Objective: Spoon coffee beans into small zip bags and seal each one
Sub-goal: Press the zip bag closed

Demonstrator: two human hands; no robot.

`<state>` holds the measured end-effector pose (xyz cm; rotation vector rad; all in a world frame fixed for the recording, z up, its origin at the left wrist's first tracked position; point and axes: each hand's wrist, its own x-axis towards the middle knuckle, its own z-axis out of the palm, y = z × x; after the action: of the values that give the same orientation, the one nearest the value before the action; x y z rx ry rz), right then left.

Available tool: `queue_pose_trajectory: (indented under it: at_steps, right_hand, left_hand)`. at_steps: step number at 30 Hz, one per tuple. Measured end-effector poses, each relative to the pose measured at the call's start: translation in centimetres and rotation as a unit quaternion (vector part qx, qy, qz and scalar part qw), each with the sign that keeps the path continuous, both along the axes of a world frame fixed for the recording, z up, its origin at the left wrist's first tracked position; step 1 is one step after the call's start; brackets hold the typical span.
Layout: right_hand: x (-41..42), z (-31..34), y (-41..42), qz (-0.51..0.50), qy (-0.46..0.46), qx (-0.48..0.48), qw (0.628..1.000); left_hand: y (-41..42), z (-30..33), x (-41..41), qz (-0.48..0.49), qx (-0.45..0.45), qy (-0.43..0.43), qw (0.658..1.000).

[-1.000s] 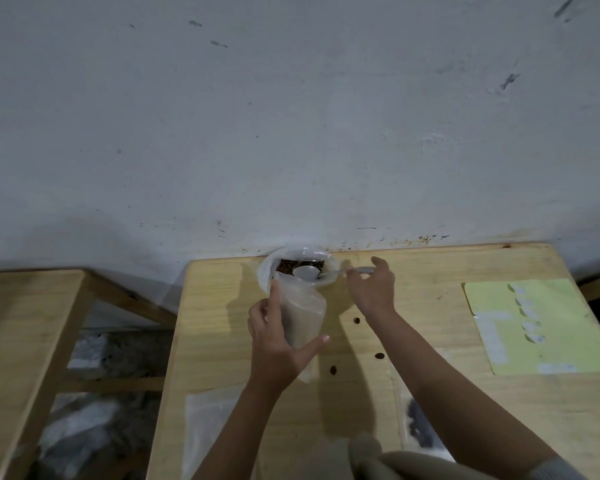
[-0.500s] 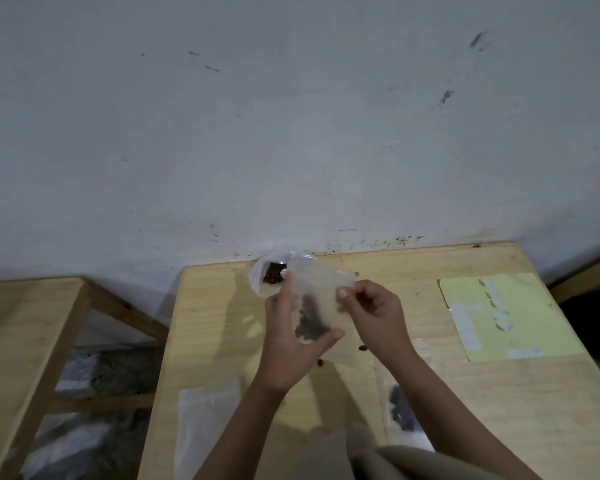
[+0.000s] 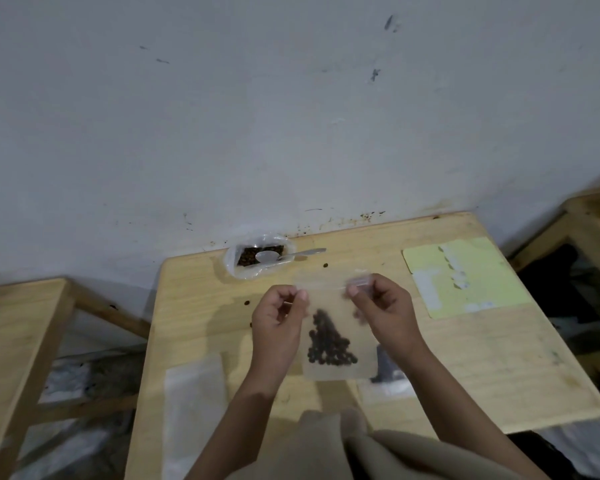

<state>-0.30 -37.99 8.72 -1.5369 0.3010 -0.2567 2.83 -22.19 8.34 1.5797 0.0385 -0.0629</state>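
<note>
Bag held up at centre frame

Left hand (image 3: 278, 322) and right hand (image 3: 383, 308) each pinched a top corner of the bag (image 3: 338, 327), beans (image 3: 329, 344) heaped inside; above, a tub (image 3: 258, 259) of beans held the spoon (image 3: 284, 255).

A wooden table (image 3: 482, 358) stands against a scuffed white wall (image 3: 257, 116). On the table's far right part lies a yellow-green sheet (image 3: 482, 289) with pale patches. Wooden frames flank the table, one left (image 3: 18, 327), one right (image 3: 589, 223).
</note>
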Motion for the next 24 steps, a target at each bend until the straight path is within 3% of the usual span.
queue_pose_trajectory:
  at_steps: [12, 24]
  right_hand:
    - [-1.7, 0.6, -2.0, -0.032, -0.001, 0.034, 0.999]
    - [-1.1, 0.9, -3.9, 0.017, 0.048, 0.105, 0.993]
  left_hand:
    - [-2.4, 0.4, -1.3, -0.042, 0.008, 0.009, 0.999]
    - [-4.8, 0.8, -0.6, -0.067, 0.04, -0.06, 0.995]
